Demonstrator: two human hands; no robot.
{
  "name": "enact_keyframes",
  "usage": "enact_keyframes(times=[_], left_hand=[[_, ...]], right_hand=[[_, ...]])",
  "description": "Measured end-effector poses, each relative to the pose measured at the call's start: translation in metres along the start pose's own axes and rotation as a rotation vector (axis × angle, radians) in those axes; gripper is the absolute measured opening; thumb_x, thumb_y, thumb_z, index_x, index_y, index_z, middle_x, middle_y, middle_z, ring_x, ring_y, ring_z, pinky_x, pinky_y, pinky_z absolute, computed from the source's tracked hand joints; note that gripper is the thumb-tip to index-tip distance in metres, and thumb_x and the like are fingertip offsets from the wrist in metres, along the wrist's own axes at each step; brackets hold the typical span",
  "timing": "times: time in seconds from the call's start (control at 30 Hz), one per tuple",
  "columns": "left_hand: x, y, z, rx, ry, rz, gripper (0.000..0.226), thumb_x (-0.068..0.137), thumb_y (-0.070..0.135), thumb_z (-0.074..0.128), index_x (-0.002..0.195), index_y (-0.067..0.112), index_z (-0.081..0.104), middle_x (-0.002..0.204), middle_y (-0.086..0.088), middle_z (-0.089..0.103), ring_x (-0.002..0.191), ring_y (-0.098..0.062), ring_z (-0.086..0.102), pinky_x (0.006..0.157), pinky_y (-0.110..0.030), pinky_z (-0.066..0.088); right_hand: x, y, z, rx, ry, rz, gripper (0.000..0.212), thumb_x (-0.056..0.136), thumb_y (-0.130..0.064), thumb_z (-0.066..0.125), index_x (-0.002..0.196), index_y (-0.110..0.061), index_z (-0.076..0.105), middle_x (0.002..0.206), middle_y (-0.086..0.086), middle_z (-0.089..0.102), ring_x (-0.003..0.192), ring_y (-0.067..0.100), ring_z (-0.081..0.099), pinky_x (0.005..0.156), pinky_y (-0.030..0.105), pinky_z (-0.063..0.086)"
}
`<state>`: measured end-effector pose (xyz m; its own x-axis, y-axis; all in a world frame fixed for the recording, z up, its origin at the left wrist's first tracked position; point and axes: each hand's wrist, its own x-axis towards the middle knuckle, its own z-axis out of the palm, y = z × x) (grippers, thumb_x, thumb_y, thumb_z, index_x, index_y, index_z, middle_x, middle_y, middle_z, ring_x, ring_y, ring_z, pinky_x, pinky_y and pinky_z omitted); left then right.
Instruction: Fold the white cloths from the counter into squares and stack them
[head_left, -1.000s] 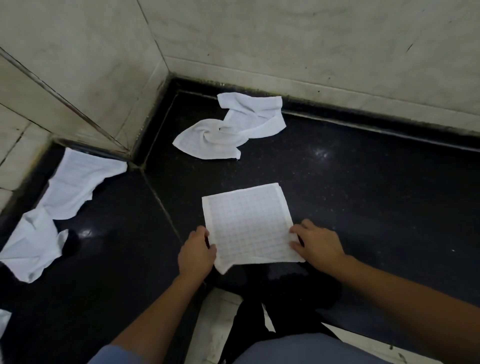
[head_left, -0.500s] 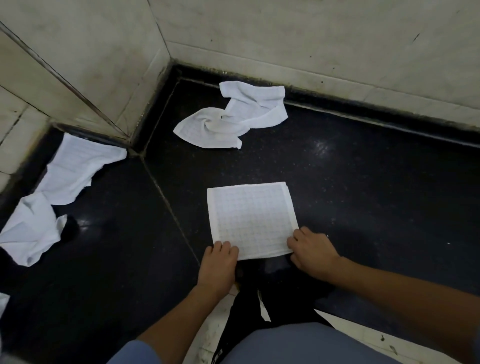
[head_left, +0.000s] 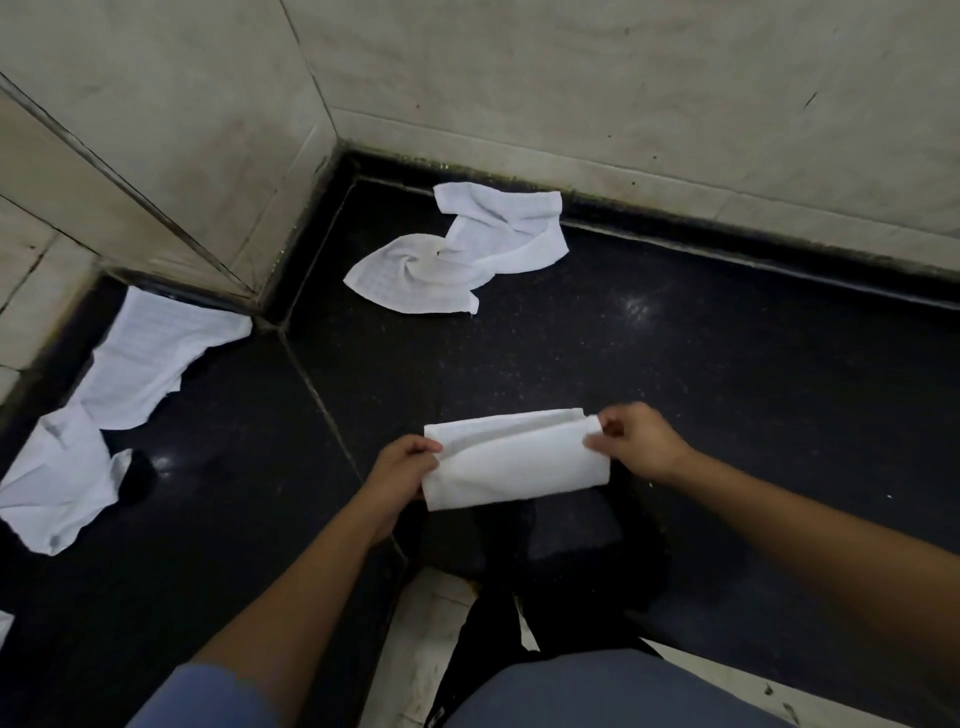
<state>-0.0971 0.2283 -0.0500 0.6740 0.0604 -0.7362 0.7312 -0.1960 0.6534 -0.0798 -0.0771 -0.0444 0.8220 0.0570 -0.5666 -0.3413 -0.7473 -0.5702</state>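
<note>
Head view: both hands are on the half-folded cloth (head_left: 519, 462), which sits right between them on the black tabletop (head_left: 727, 364), near its front edge as far as I can tell. The left hand (head_left: 402, 470) pinches the cloth's left end, fingers (head_left: 423, 451) curled onto the edge. The right hand (head_left: 636, 439) pinches the top right corner, fingers (head_left: 597, 441) closed on the upper layer, so the fold bulges like a loop instead of lying flat. Well beyond the fingers, up against the tiled wall (head_left: 571, 78), a twisted cloth (head_left: 457, 260) lies crumpled, well apart from the held one. Way off to the left of the left fingers, a spread cloth (head_left: 156, 353) and a rumpled cloth (head_left: 57, 483) lie along the side wall, seemingly touching each other. There's also a white scrap (head_left: 4, 626) at the frame's left edge, can't tell what it is
</note>
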Motion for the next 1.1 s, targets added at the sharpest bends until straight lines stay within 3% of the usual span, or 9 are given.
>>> enact_keyframes(times=[0.17, 0.23, 0.33, 0.53, 0.67, 0.8, 0.9, 1.0, 1.1], left_hand=[[0.028, 0.006, 0.003, -0.098, -0.047, -0.083, 0.018, 0.086, 0.025, 0.064, 0.100, 0.013, 0.066, 0.100, -0.008, 0.066, 0.088, -0.023, 0.063, 0.071, -0.038, 0.052], [0.033, 0.005, 0.005, -0.029, 0.013, -0.013, 0.009, 0.083, 0.013, 0.068, 0.091, 0.014, 0.067, 0.098, -0.008, 0.067, 0.090, -0.024, 0.063, 0.075, -0.041, 0.053], [0.037, 0.002, 0.007, -0.008, 0.120, 0.062, 0.017, 0.084, -0.003, 0.062, 0.082, 0.014, 0.065, 0.088, -0.006, 0.066, 0.082, -0.021, 0.062, 0.070, -0.038, 0.052], [0.051, -0.002, 0.006, 0.067, 0.244, 0.081, 0.014, 0.085, 0.004, 0.064, 0.081, 0.018, 0.064, 0.093, -0.005, 0.067, 0.087, -0.019, 0.062, 0.075, -0.035, 0.051], [0.055, -0.005, 0.006, 0.146, 0.300, 0.101, 0.009, 0.084, 0.008, 0.066, 0.085, 0.016, 0.063, 0.090, -0.006, 0.066, 0.086, -0.022, 0.063, 0.072, -0.034, 0.052], [0.037, -0.007, 0.002, 0.466, 0.434, 0.311, 0.018, 0.085, 0.015, 0.065, 0.102, 0.014, 0.059, 0.091, -0.001, 0.057, 0.079, -0.018, 0.058, 0.068, -0.031, 0.047], [0.016, -0.021, 0.007, 0.778, 0.282, 0.565, 0.012, 0.085, 0.014, 0.063, 0.097, 0.016, 0.059, 0.092, 0.001, 0.053, 0.076, -0.017, 0.055, 0.064, -0.031, 0.045], [0.003, -0.055, 0.007, 0.988, 0.170, 0.661, 0.008, 0.081, 0.010, 0.067, 0.080, 0.012, 0.059, 0.082, -0.001, 0.056, 0.074, -0.021, 0.056, 0.053, -0.032, 0.046], [-0.001, -0.078, -0.004, 1.040, 0.198, 0.733, 0.010, 0.080, 0.013, 0.071, 0.079, 0.014, 0.061, 0.079, 0.001, 0.054, 0.071, -0.018, 0.054, 0.044, -0.029, 0.045]], right_hand=[[0.031, -0.009, 0.009, -0.054, 0.012, 0.082, 0.026, 0.083, -0.035, 0.069, 0.077, -0.010, 0.067, 0.075, 0.003, 0.067, 0.072, 0.018, 0.064, 0.065, 0.034, 0.051], [0.034, -0.011, 0.013, -0.077, 0.014, 0.105, 0.029, 0.084, -0.034, 0.068, 0.064, -0.016, 0.058, 0.067, -0.001, 0.060, 0.067, 0.016, 0.059, 0.057, 0.029, 0.045], [0.033, -0.012, 0.017, -0.120, 0.040, 0.121, 0.036, 0.086, -0.032, 0.065, 0.057, -0.023, 0.046, 0.060, -0.005, 0.050, 0.063, 0.016, 0.053, 0.051, 0.027, 0.035], [0.035, -0.011, 0.019, -0.154, 0.070, 0.136, 0.026, 0.089, -0.034, 0.063, 0.069, -0.021, 0.053, 0.070, -0.003, 0.056, 0.072, 0.020, 0.057, 0.055, 0.027, 0.038], [0.036, -0.010, 0.021, -0.235, 0.095, 0.128, 0.022, 0.089, -0.041, 0.062, 0.097, -0.021, 0.062, 0.089, 0.000, 0.063, 0.084, 0.022, 0.062, 0.065, 0.029, 0.043], [0.019, -0.009, 0.022, -0.555, 0.221, -0.097, 0.031, 0.090, -0.040, 0.058, 0.115, -0.022, 0.055, 0.105, 0.000, 0.061, 0.092, 0.022, 0.061, 0.068, 0.032, 0.048], [0.000, -0.013, 0.043, -0.543, 0.157, -0.376, 0.023, 0.090, -0.030, 0.058, 0.111, -0.020, 0.060, 0.107, 0.002, 0.060, 0.093, 0.024, 0.061, 0.068, 0.035, 0.049], [-0.013, -0.002, 0.060, -0.600, -0.055, -0.317, 0.022, 0.096, -0.030, 0.046, 0.107, -0.017, 0.060, 0.107, 0.002, 0.058, 0.093, 0.025, 0.060, 0.073, 0.037, 0.048], [-0.024, 0.024, 0.052, -0.525, -0.032, -0.184, 0.022, 0.096, -0.029, 0.048, 0.107, -0.018, 0.065, 0.109, 0.002, 0.061, 0.095, 0.023, 0.061, 0.079, 0.035, 0.048]])
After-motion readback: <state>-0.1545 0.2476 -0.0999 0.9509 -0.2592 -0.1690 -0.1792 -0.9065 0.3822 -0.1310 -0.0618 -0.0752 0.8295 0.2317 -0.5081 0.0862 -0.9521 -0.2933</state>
